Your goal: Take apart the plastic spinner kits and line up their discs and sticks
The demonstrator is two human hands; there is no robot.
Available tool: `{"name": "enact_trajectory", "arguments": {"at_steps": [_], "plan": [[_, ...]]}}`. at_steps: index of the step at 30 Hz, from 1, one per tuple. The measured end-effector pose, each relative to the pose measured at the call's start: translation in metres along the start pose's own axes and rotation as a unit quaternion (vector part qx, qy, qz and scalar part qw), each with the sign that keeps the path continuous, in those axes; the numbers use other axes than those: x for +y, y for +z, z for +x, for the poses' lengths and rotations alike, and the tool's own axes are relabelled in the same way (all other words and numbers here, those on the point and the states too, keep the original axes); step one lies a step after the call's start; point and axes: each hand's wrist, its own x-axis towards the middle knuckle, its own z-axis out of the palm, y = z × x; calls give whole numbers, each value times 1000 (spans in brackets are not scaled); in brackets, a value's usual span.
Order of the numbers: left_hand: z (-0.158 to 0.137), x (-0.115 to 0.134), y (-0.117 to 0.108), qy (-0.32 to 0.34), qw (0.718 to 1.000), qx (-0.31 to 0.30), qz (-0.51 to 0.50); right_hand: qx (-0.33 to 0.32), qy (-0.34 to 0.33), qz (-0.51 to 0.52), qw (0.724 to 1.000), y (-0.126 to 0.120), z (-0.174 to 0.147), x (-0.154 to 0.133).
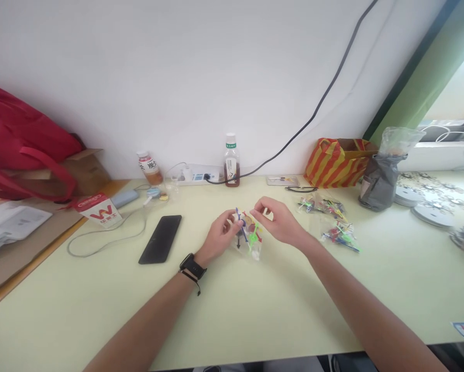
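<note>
A small clear plastic bag (256, 254) with blue, green, red and dark arrow-tipped plastic pieces sits in front of me, just above the table. My left hand (221, 235) is closed on the bag's left side, thumb across its front. At the bag's upper right edge, my right hand (275, 219) pinches with thumb and forefinger. Whether it grips the bag's edge or something small is hard to make out. A black watch (192, 266) and a thin cord are on my left wrist.
Similar filled bags (339, 235) lie to the right. A black phone (160, 239) lies left of my hands. At the wall stand a drink bottle (232, 163), a power strip (199, 175) and a striped bag (328, 163). Grey discs (433, 216) are stacked farther right.
</note>
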Motion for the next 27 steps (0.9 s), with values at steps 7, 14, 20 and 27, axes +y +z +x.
{"name": "enact_trajectory", "arguments": {"at_steps": [7, 14, 20, 27], "plan": [[1, 7, -4, 1, 998, -43, -53, 61, -23, -100, 993, -40, 47, -18], [2, -3, -3, -32, 997, -33, 60, 192, 192, -15, 962, -50, 52, 88], [2, -2, -16, -12, 994, -79, 75, 226, 235, -137, 935, -38, 44, 126], [3, -5, -25, -32, 994, -94, 52, -37, 173, -199, 964, -15, 48, 108]]}}
